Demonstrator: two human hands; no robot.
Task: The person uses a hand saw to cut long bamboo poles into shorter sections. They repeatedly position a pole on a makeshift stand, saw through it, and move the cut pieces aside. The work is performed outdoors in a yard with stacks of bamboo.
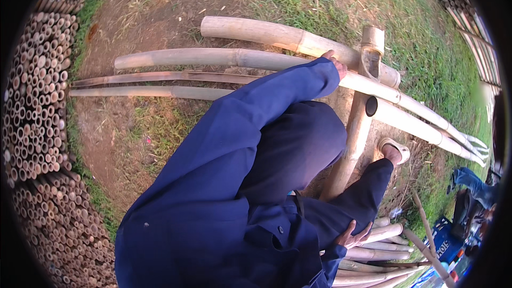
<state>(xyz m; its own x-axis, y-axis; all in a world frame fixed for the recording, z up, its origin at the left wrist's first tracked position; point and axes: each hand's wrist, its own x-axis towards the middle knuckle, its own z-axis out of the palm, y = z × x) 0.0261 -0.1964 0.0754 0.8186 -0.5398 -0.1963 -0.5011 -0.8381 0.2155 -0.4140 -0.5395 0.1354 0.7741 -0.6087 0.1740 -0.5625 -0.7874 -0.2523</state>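
Note:
My left hand [338, 66] reaches across on an outstretched arm and lies on a bamboo pole [266, 60]; its fingers curl over the pole, partly hidden by the blue cuff. Beside it, a thicker bamboo pole [250, 29] runs through or behind an upright bamboo post with a notched top [372, 48]. From under my leg a stout bamboo beam [349, 154] leads toward that post, with a dark round opening [371, 106] on it. My right hand [353, 236] rests by my dark trouser leg, fingers spread, near a heap of bamboo poles [381, 253].
Stacked cut bamboo [40, 85] lines the left side. Two thinner poles [176, 92] lie alongside the held one. Split strips [426, 128] fan out at the right. A blue crate [445, 240] and people sit at the lower right. My sandalled foot [393, 152] is on the ground.

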